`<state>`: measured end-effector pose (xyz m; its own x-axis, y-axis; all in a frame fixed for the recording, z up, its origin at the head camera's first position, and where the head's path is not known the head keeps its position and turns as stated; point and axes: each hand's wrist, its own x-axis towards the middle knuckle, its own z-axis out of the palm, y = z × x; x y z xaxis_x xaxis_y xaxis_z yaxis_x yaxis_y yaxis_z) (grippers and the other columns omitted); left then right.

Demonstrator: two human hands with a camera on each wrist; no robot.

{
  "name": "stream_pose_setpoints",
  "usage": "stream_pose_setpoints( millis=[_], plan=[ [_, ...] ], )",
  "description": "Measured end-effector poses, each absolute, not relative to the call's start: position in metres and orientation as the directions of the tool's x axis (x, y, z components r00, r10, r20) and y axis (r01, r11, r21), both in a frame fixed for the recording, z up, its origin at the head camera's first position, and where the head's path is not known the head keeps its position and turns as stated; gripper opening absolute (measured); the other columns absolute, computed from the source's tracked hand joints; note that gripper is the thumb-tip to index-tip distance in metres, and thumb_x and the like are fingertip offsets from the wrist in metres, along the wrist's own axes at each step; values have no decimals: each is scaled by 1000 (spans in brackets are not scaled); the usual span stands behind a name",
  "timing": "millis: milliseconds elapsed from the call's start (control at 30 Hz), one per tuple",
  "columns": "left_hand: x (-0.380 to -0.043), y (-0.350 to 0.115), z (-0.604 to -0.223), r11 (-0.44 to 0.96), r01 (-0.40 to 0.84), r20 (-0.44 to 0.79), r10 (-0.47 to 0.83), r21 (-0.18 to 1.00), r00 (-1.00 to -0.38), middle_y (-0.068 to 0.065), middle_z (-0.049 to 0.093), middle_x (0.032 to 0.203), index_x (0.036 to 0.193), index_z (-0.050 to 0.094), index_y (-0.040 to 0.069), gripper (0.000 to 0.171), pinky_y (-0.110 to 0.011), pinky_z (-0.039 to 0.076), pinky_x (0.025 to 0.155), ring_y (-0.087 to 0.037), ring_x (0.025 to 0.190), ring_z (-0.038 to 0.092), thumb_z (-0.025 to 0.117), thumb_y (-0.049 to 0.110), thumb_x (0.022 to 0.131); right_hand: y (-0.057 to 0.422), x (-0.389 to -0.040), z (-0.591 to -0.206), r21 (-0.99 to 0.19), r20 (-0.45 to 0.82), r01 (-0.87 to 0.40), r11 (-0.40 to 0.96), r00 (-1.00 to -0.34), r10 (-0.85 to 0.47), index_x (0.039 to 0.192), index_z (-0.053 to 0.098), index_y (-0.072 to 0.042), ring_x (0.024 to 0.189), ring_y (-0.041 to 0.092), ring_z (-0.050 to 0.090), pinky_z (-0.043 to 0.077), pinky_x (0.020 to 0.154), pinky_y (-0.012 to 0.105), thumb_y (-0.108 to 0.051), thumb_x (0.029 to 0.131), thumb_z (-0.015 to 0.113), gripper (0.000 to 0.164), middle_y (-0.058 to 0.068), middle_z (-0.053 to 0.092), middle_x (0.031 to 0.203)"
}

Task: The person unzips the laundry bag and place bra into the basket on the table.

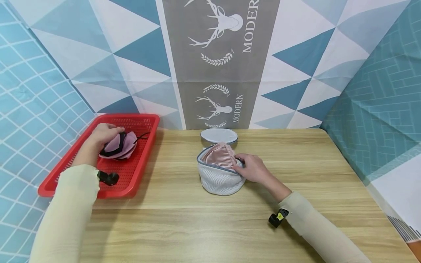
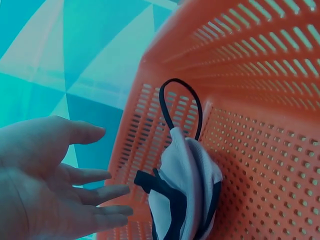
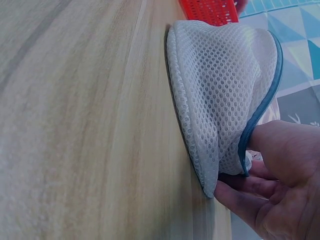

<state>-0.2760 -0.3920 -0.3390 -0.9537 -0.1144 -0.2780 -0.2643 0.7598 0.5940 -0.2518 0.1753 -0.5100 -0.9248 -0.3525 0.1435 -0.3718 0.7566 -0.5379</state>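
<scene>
A mauve bra with black straps lies folded in the red basket. My left hand is over it in the head view. In the left wrist view its fingers are extended and apart from the bra. On the table stands a white mesh laundry bag with its lid flap folded back. A pink satin garment fills its mouth. My right hand pinches the bag's zipped rim, thumb on the inner side and fingers outside.
The wooden table reaches back to a patterned wall cloth. At the table's left end, the slotted basket stands beside a blue tiled cloth.
</scene>
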Motion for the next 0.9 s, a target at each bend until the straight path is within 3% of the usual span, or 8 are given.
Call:
stream_pose_setpoints(
  millis=[233,300,433,600,900],
  plan=[
    [-275,-379,-335,790,-204,-278,-45,578,-960,-47,26,173,168,23,-19,81,-76,30,135,-63,164,27,41,42,118,173,-243,-500,-537,161,-400,743,-913,-375,142,76,-9,125,34,79,63,105,53,-41,100,83,53,13,83,137],
    [-273,-374,-333,800,-188,-270,-35,569,-962,-48,25,174,168,20,-19,82,-76,29,135,-64,164,25,41,42,118,173,-247,-502,-549,142,-373,748,-923,-357,141,77,-9,123,37,80,64,102,57,-39,99,84,52,15,83,135],
    [-270,-364,-331,809,-170,-246,-33,562,-969,-48,28,173,168,21,-19,82,-76,33,133,-63,162,30,44,41,118,171,-241,-493,-550,142,-375,747,-923,-359,141,76,-7,122,40,80,63,103,60,-38,100,83,52,18,82,134],
    [-266,-348,-327,813,-151,-228,-22,563,-973,-45,26,175,171,18,-16,84,-76,35,132,-62,162,31,48,41,117,173,-250,-506,-528,145,-366,766,-928,-344,142,76,-12,122,33,80,63,104,56,-39,99,83,52,12,83,135],
    [-258,-319,-318,842,-77,-206,41,533,-978,-42,37,171,172,23,-12,83,-73,39,131,-56,156,41,52,41,116,175,-252,-511,-513,176,-399,760,-915,-362,140,78,-12,118,31,81,63,101,56,-44,98,84,53,11,85,130]
  ],
)
